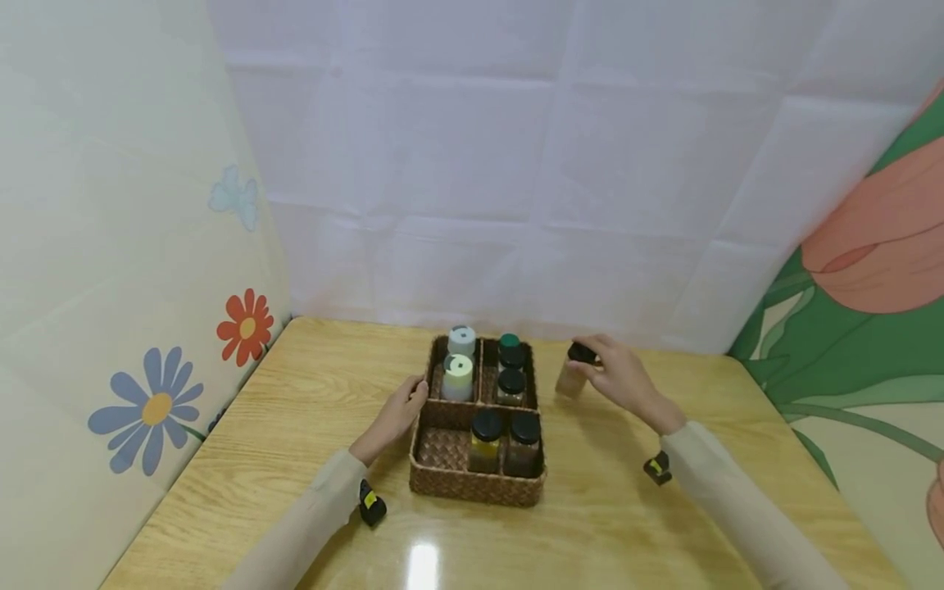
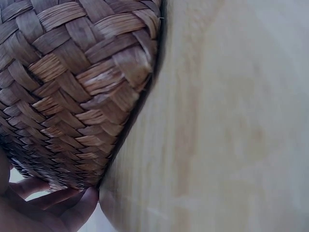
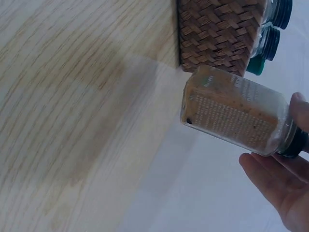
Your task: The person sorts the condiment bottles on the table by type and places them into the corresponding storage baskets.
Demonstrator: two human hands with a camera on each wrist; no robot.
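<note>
A brown woven basket (image 1: 479, 486) with three compartments sits on the table. My left hand (image 1: 397, 415) rests against its left outer wall, fingertips low on the weave (image 2: 82, 87) in the left wrist view. To the right of the basket, my right hand (image 1: 619, 378) grips a spice jar (image 3: 234, 108) by its black lid, fingers and thumb around the cap. The jar is clear, filled with orange-brown seasoning and printed with white text; it hangs tilted. In the front compartment stand a jar with yellow contents (image 1: 484, 453) and a darker black-lidded jar (image 1: 523, 451), side by side.
The back left compartment holds a white-capped bottle (image 1: 462, 338) and a pale yellow-capped bottle (image 1: 458, 377). Black-lidded jars (image 1: 511, 387) and a green-capped one (image 1: 509, 339) stand in the back right compartment. A white cloth (image 1: 457, 164) hangs behind the wooden table (image 1: 324, 385).
</note>
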